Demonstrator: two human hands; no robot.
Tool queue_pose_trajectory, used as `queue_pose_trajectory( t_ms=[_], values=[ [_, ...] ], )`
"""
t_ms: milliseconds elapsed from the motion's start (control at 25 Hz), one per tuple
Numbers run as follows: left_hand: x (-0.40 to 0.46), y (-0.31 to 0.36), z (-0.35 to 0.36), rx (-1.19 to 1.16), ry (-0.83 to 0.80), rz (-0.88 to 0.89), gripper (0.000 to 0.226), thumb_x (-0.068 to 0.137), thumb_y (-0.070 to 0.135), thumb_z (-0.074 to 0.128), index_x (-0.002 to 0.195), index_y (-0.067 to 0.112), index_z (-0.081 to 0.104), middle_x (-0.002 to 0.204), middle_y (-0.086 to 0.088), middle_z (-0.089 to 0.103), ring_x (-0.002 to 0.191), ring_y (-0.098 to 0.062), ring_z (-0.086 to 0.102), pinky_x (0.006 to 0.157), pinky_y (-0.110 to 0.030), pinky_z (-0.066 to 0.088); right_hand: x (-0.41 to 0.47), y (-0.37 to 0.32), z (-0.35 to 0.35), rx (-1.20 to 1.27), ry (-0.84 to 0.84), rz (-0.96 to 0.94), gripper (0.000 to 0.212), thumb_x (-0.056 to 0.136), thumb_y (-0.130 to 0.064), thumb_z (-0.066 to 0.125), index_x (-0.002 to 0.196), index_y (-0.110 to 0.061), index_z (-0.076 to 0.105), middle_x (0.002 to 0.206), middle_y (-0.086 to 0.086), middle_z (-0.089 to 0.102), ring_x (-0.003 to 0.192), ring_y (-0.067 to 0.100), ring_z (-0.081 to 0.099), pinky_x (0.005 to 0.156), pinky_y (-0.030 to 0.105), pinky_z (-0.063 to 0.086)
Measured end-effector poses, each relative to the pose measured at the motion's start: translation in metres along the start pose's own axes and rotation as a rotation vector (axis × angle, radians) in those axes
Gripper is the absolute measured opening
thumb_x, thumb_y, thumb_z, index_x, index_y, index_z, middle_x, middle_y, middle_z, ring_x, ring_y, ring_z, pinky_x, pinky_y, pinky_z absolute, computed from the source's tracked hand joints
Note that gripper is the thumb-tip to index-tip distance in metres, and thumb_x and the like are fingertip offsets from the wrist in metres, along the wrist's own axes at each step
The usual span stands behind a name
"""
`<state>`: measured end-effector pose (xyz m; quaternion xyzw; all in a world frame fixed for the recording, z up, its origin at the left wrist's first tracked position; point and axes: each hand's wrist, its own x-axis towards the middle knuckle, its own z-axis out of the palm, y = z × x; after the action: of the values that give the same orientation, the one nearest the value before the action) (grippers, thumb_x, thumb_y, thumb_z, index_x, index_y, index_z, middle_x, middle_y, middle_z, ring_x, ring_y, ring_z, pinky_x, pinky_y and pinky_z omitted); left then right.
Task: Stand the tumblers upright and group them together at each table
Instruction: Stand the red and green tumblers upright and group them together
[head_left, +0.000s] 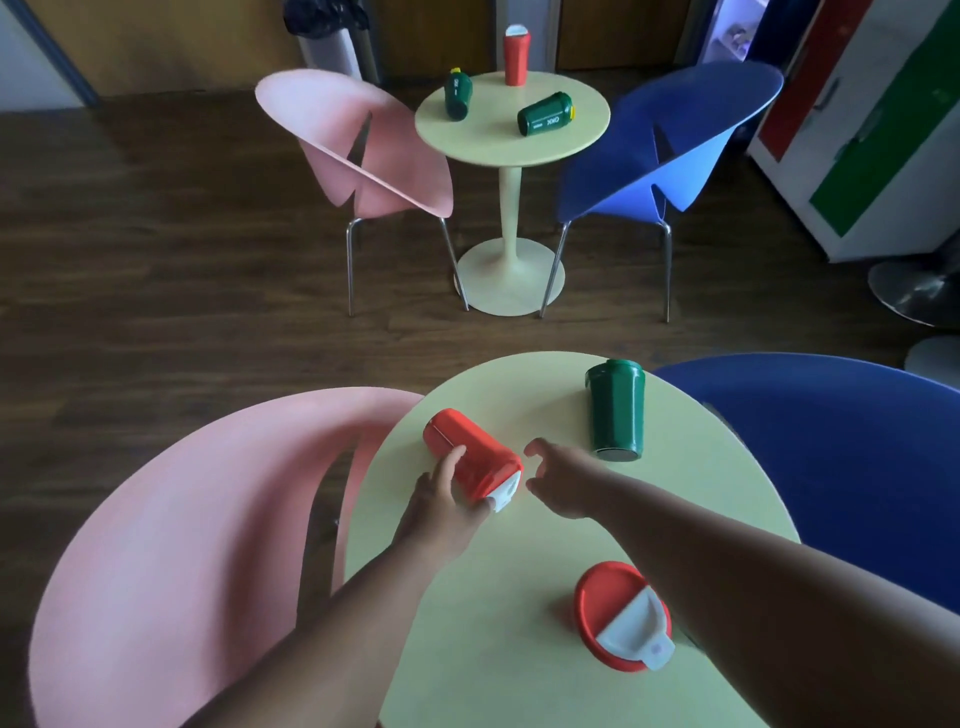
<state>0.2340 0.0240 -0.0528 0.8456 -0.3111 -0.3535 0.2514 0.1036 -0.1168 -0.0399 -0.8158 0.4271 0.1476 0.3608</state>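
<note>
On the near round table (519, 597) a red tumbler (470, 460) lies on its side, white lid toward me. My left hand (441, 499) grips it from the left, fingers curled over its side and thumb at the lid. My right hand (556, 480) hovers just right of it, fingers spread in a loose curl and holding nothing. A green tumbler (617, 410) stands upside down at the table's far right. Another red tumbler (623, 616) stands upright close to me. On the far table (511, 137) a red tumbler (516, 54) stands upright and two green tumblers (457, 94) (545, 114) lie tipped.
A pink chair (171, 545) stands left of the near table and a blue chair (841, 467) right of it. A second pink chair (358, 145) and blue chair (670, 145) flank the far table. A cabinet (878, 130) with coloured panels stands at the right wall.
</note>
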Motion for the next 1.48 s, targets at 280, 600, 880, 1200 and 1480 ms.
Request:
queue_pose_trajectory(
  t_ms=[280, 600, 880, 1200, 1480],
  values=[
    [0.02, -0.009, 0.023, -0.148, 0.095, 0.059, 0.083, 0.08, 0.03, 0.078, 0.15, 0.04, 0.035, 0.132, -0.003, 0.04, 0.105, -0.016, 0.057, 0.086, -0.025, 0.046, 0.037, -0.006, 0.018, 0.031, -0.038, -0.032, 0.041, 0.096, -0.013, 0.047, 0.136, -0.017, 0.05, 0.12, 0.01, 0.063, 0.099, 0.027, 0.058, 0.074, 0.03, 0.044],
    [-0.013, 0.024, 0.013, -0.12, 0.022, 0.061, 0.059, 0.091, 0.038, 0.063, 0.147, 0.033, 0.045, 0.136, 0.004, 0.059, 0.126, -0.016, 0.054, 0.1, -0.03, 0.045, -0.012, 0.003, -0.014, -0.016, 0.03, -0.059, 0.032, 0.101, -0.033, 0.046, 0.127, -0.016, 0.055, 0.096, 0.005, 0.058, 0.08, 0.025, 0.057, 0.06, 0.03, 0.04],
    [-0.031, 0.06, 0.03, -0.195, -0.104, -0.065, 0.044, 0.078, 0.06, 0.048, 0.103, 0.032, 0.07, 0.099, -0.001, 0.075, 0.084, -0.023, 0.075, 0.079, -0.044, 0.061, -0.055, 0.025, -0.04, -0.134, 0.058, -0.041, 0.033, 0.102, -0.038, 0.038, 0.114, -0.016, 0.06, 0.107, 0.008, 0.066, 0.098, 0.029, 0.062, 0.076, 0.033, 0.045],
    [-0.035, 0.078, 0.037, -0.012, -0.151, -0.048, 0.031, 0.1, 0.045, 0.047, 0.101, 0.024, 0.069, 0.085, 0.0, 0.073, 0.061, -0.016, 0.069, 0.054, -0.019, 0.052, -0.065, 0.042, -0.043, -0.11, 0.038, 0.037, 0.037, 0.1, -0.039, 0.037, 0.113, -0.018, 0.063, 0.114, 0.003, 0.066, 0.111, 0.027, 0.056, 0.101, 0.046, 0.035],
    [-0.014, 0.091, 0.028, 0.22, -0.195, -0.019, 0.034, 0.095, 0.044, 0.045, 0.082, 0.017, 0.061, 0.084, -0.002, 0.064, 0.089, -0.026, 0.06, 0.078, -0.032, 0.048, -0.057, 0.045, -0.047, -0.001, -0.002, 0.082, 0.037, 0.099, -0.046, 0.042, 0.112, -0.018, 0.064, 0.11, 0.003, 0.066, 0.106, 0.024, 0.06, 0.098, 0.043, 0.046]
  ],
)
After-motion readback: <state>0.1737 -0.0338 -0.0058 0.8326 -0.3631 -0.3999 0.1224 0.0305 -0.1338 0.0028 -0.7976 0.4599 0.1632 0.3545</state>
